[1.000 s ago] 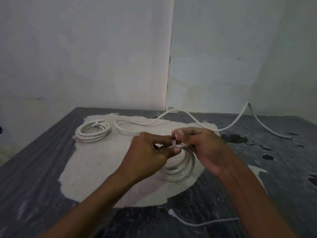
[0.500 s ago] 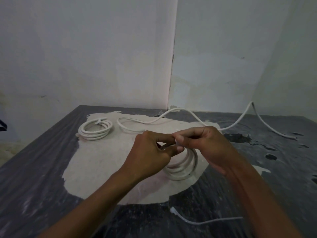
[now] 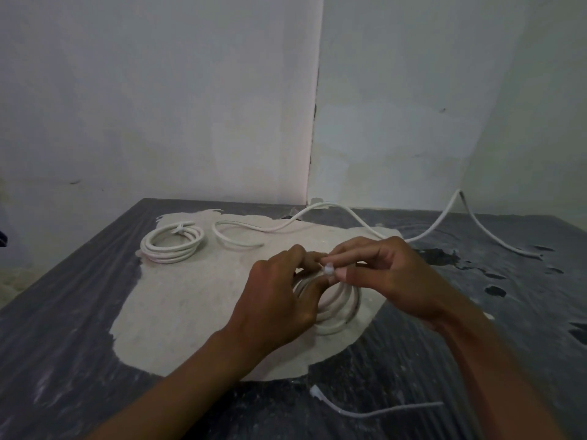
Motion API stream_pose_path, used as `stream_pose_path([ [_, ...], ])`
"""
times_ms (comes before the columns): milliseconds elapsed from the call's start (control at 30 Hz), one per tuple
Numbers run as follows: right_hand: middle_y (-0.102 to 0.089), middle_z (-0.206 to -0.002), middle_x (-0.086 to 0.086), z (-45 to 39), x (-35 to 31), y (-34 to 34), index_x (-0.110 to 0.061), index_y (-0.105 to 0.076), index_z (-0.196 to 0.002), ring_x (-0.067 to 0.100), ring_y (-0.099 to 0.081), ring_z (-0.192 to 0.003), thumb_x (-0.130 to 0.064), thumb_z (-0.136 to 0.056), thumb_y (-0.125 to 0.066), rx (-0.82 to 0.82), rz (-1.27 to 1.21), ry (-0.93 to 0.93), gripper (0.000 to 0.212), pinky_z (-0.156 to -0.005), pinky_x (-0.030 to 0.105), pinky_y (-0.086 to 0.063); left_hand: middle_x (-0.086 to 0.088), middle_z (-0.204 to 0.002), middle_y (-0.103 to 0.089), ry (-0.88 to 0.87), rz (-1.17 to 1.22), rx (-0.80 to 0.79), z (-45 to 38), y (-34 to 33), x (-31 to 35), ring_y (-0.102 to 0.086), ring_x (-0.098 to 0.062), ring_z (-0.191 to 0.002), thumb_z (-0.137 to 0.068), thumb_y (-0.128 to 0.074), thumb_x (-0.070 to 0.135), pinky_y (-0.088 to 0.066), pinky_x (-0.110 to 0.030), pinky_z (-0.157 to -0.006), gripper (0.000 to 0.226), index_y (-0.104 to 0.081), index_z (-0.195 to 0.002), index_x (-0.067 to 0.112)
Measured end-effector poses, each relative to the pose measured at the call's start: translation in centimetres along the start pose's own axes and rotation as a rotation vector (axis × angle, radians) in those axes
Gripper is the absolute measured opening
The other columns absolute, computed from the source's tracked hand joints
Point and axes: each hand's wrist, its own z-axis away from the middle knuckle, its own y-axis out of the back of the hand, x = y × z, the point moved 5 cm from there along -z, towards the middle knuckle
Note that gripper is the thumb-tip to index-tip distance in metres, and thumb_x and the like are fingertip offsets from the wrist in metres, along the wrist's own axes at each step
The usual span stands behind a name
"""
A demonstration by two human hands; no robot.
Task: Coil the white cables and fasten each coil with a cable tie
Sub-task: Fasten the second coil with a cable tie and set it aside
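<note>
1. Coil, tied [image 3: 173, 244]: upper left of centre, lying flat on the pale patch [image 3: 190, 312] of the dark table [image 3: 63, 328], its tie at the far rim.
2. Loose white cable [image 3: 317, 214]: long axis left to right across the middle, rising at the wall on the right.
3. Left hand [image 3: 279, 306]: centre, fingers curled on the held coil [image 3: 336, 309], which stands tilted on edge.
4. Right hand [image 3: 390, 277]: right of centre, pinching the cable tie [image 3: 328, 268] at the coil's top.
5. Spare tie [image 3: 365, 408]: lower right, lying left to right.
</note>
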Motion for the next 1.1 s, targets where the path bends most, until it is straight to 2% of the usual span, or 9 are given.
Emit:
stream_pose_path([
  [167, -0.073, -0.087, -0.005, 0.1, -0.8, 0.1, -0.020, -0.079, -0.087, 0.013, -0.069, -0.086, -0.015, -0.078, -0.078, 0.128, 0.182, 0.074, 0.010, -0.079, 0.032, -0.057, 0.007, -0.101, -0.068, 0.016, -0.018, -0.029, 0.0, -0.4, -0.2, -0.063, 0.001, -0.081, -0.082, -0.070, 0.035, -0.049, -0.006, -0.074, 0.035, -0.048, -0.106, 0.025],
  [267, -0.074, -0.075, -0.004, 0.2, -1.4, -0.1, -0.019, -0.079, -0.079, 0.012, -0.071, -0.076, -0.010, -0.076, -0.079, 0.198, 0.216, 0.111, 0.009, -0.075, 0.035, -0.057, 0.008, -0.106, -0.069, -0.026, -0.029, -0.041, 0.1, -0.5, 0.0, -0.064, 0.000, -0.094, -0.083, -0.070, 0.034, -0.050, -0.011, -0.080, 0.037, -0.054, -0.114, 0.021],
  [400, -0.075, -0.073, -0.006, 0.5, -1.7, 0.8, -0.021, -0.079, -0.075, 0.007, -0.070, -0.073, -0.007, -0.074, -0.080, 0.249, 0.243, 0.090, 0.014, -0.072, 0.024, -0.052, 0.009, -0.102, -0.070, -0.084, -0.121, -0.016, 0.3, -0.3, 0.1, -0.062, 0.001, -0.089, -0.086, -0.070, 0.031, -0.052, -0.020, -0.077, 0.032, -0.065, -0.115, 0.019],
  [500, -0.075, -0.072, -0.006, 0.6, -1.8, 1.0, -0.021, -0.079, -0.075, 0.009, -0.071, -0.072, -0.005, -0.073, -0.080, 0.244, 0.236, 0.056, 0.016, -0.070, 0.023, -0.052, 0.006, -0.104, -0.071, -0.112, -0.139, -0.025, 0.4, -0.5, 0.1, -0.060, 0.002, -0.091, -0.086, -0.070, 0.027, -0.049, -0.013, -0.081, 0.034, -0.064, -0.119, 0.018],
  [600, -0.075, -0.070, -0.003, 0.9, -2.0, 1.2, -0.017, -0.079, -0.074, 0.014, -0.072, -0.070, -0.004, -0.071, -0.082, 0.241, 0.183, 0.015, 0.014, -0.071, 0.031, -0.057, 0.010, -0.112, -0.066, -0.093, -0.084, -0.064, 0.6, -0.6, 0.0, -0.058, 0.006, -0.099, -0.088, -0.067, 0.029, -0.046, -0.008, -0.086, 0.039, -0.055, -0.125, 0.024],
  [667, -0.075, -0.070, -0.001, 1.0, -2.2, 1.3, -0.015, -0.079, -0.074, 0.017, -0.073, -0.070, -0.004, -0.070, -0.082, 0.231, 0.164, -0.006, 0.012, -0.073, 0.036, -0.060, 0.014, -0.111, -0.063, -0.081, -0.060, -0.082, 0.8, -0.6, -0.1, -0.054, 0.015, -0.101, -0.089, -0.063, 0.034, -0.042, -0.003, -0.086, 0.035, -0.048, -0.120, 0.030],
  [767, -0.075, -0.070, 0.000, 1.2, -2.4, 1.3, -0.014, -0.079, -0.075, 0.017, -0.073, -0.068, -0.006, -0.071, -0.082, 0.198, 0.181, -0.037, 0.009, -0.071, 0.034, -0.061, 0.005, -0.101, -0.065, -0.159, -0.145, -0.101, 1.0, -0.7, -0.1, -0.046, 0.021, -0.094, -0.089, -0.059, 0.034, -0.037, 0.001, -0.082, 0.025, -0.050, -0.111, 0.026],
  [933, -0.074, -0.069, -0.002, 1.1, -2.6, 1.4, -0.018, -0.077, -0.073, 0.015, -0.072, -0.068, -0.005, -0.077, -0.077, 0.185, 0.207, -0.079, 0.013, -0.070, 0.032, -0.060, 0.002, -0.120, -0.059, -0.236, -0.210, -0.206, 1.1, -0.8, -0.1, -0.043, 0.009, -0.104, -0.091, -0.056, 0.026, -0.043, -0.006, -0.087, 0.044, -0.044, -0.134, 0.021],
  [1100, -0.073, -0.070, -0.007, 0.6, -3.5, 1.2, -0.027, -0.073, -0.069, 0.009, -0.070, -0.068, -0.011, -0.081, -0.074, 0.183, 0.377, -0.055, 0.020, -0.070, 0.030, -0.058, -0.002, -0.128, -0.058, -0.248, -0.248, -0.199, 1.2, -1.1, 0.4, -0.055, -0.010, -0.106, -0.093, -0.047, 0.026, -0.048, -0.014, -0.086, 0.034, -0.049, -0.126, 0.020],
])
